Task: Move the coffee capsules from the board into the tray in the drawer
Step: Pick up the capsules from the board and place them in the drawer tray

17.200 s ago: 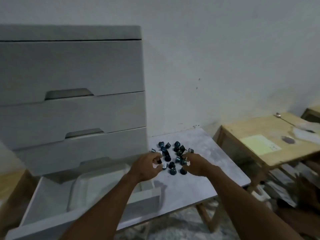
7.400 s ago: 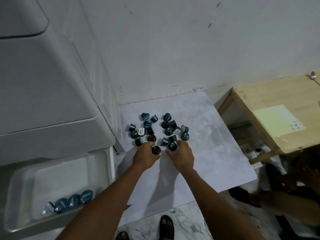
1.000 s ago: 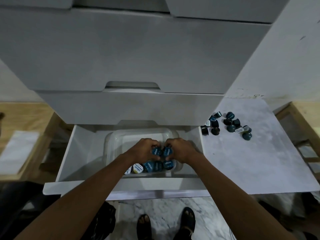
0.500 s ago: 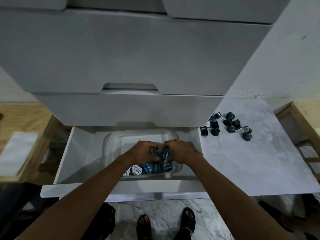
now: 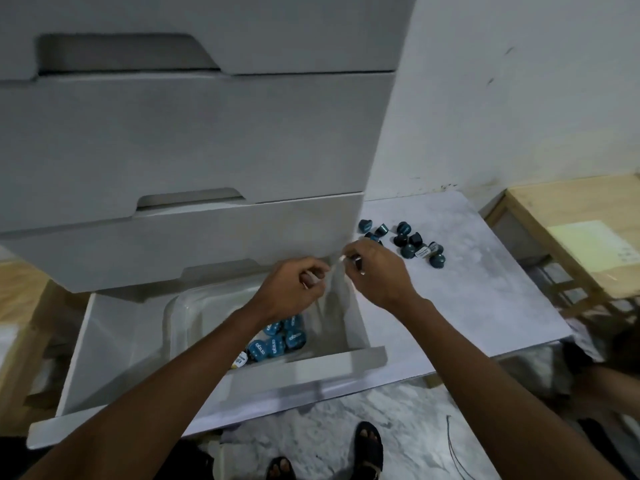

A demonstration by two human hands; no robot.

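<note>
Along the left stood a grey chest of drawers [image 5: 194, 140], its bottom drawer [image 5: 114, 341] pulled open just beside the pale board [image 5: 467, 306]. A clear tray [image 5: 170, 315] lay in the drawer, with blue capsules [image 5: 282, 339] clustered in its near right corner. Loose capsules [image 5: 405, 242] sat at the board's far left. Above the drawer's far right corner, the left hand [image 5: 294, 289] was loosely curled with nothing seen in it. The right hand [image 5: 379, 271] had a dark blur at its fingertips, and whether it gripped anything could not be told.
</note>
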